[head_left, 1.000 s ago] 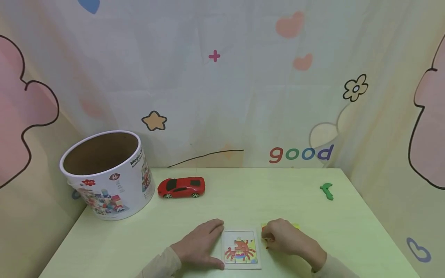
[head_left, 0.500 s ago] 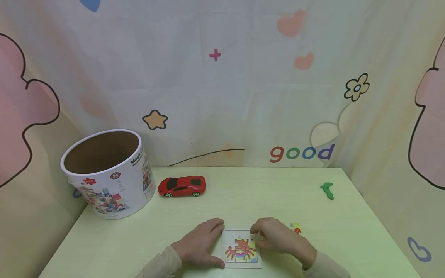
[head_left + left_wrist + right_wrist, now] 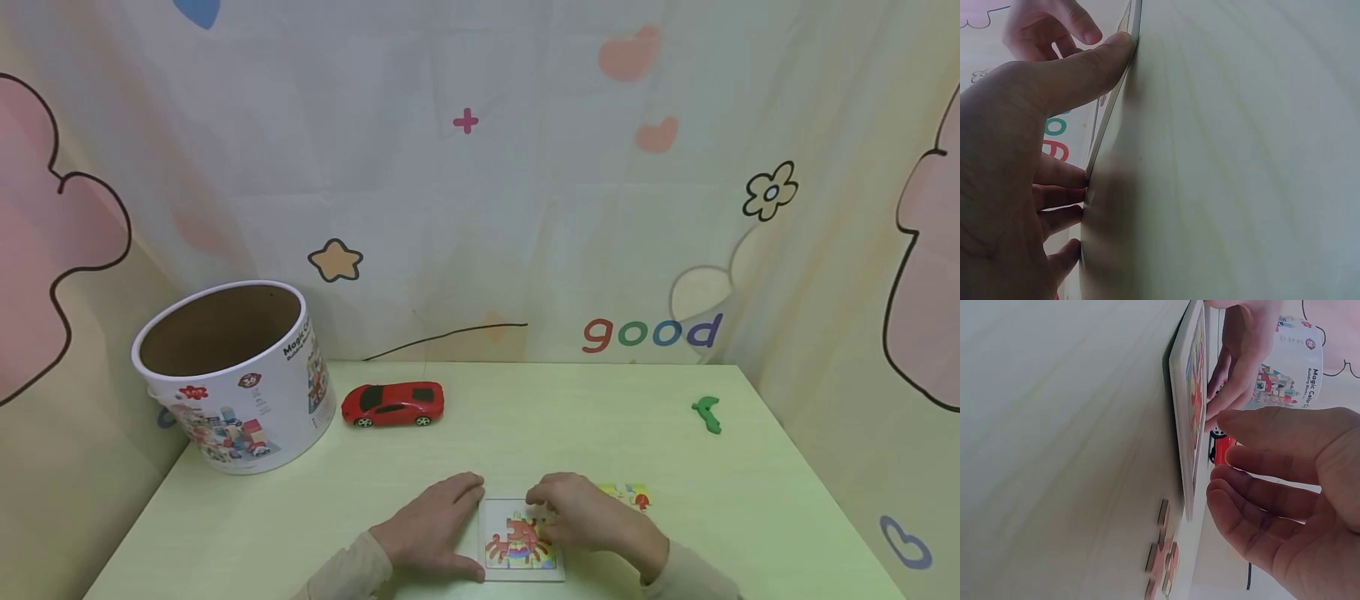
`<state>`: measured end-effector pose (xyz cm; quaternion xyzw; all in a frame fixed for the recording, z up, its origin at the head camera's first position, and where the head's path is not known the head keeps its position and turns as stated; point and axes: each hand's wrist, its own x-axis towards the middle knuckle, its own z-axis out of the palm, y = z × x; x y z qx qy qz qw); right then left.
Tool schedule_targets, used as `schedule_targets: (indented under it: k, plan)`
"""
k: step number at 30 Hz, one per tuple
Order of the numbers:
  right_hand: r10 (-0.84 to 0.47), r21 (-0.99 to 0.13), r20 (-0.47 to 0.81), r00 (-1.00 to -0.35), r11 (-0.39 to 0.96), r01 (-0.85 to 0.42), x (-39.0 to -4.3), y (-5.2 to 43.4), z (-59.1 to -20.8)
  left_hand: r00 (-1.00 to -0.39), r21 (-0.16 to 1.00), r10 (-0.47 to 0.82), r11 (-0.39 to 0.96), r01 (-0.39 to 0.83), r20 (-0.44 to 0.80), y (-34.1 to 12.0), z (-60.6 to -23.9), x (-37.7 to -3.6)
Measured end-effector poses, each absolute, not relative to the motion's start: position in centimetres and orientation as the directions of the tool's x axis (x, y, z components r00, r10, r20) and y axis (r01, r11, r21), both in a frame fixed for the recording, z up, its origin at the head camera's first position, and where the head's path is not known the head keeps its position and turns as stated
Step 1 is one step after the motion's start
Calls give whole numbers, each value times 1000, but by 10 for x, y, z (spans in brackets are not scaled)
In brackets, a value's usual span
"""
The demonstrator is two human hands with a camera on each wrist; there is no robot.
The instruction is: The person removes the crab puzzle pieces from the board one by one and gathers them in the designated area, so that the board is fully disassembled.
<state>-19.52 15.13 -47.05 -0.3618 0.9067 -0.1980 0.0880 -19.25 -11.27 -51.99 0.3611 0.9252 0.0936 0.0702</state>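
Note:
A small square puzzle board (image 3: 522, 572) with a red crab picture lies near the table's front edge. My left hand (image 3: 431, 529) lies flat on the table beside it, the thumb (image 3: 1094, 59) pressed against the board's left edge (image 3: 1110, 106). My right hand (image 3: 570, 512) hovers over the board's upper right part, fingers (image 3: 1260, 487) nearly straight and close to the board (image 3: 1186, 425). I see no piece between them. A few loose puzzle pieces (image 3: 628, 496) lie just right of that hand, also seen as loose pieces (image 3: 1163, 562) in the right wrist view.
A white cardboard tub (image 3: 236, 375) stands open at the back left, with a red toy car (image 3: 392, 403) beside it. A small green piece (image 3: 707, 413) lies at the back right. A printed curtain hangs behind the pale green table (image 3: 525, 433).
My right hand has moved left from the loose pieces to above the board, uncovering those pieces. The left hand has stayed in place.

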Motion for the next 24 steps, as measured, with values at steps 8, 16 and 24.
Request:
schedule_targets:
  k: [8,16,24]
  plan:
    - [-701,-382,-19,-713,664,-642,-194,144,-470,-718,213,695,709,672,-45,-112,-516,-192]
    - [-725,-346,-30,-688,654,-673,-195,137,-474,-718,216,695,706,674,-31,-113,-516,-191]
    - [-736,-347,-38,-675,644,-682,-194,133,-474,-727,221,683,721,657,-66,-112,-514,-190]
